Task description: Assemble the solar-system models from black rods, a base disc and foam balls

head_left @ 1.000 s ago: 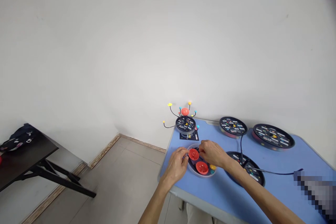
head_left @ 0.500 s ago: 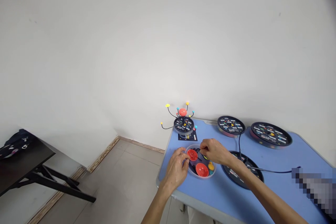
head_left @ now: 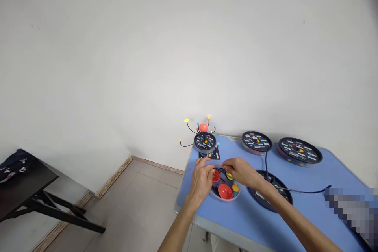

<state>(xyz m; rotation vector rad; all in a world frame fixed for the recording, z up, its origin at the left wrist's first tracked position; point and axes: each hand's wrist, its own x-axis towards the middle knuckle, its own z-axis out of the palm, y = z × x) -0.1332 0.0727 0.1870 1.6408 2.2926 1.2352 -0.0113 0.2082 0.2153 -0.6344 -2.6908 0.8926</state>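
A clear round bowl holds two red half-shells, a yellow ringed planet piece, an orange ball and some black curved rods. My left hand is at the bowl's left rim, fingers bent over the far red half-shell and closed near a small dark bit. From the right, my right hand reaches over the far rim, its thumb and fingers pinched by the black rods. What either pinch holds is hidden or too small to name.
Behind the bowl stands an assembled planet model on a round base, over a dark card. A black disc base with long rods lies right of the bowl. Two more round bases sit along the wall on the blue table.
My left hand has shifted a little up and farther over the bowl's left side. My right hand has drawn slightly back, showing more of the yellow ringed piece. The whole view shifted slightly.
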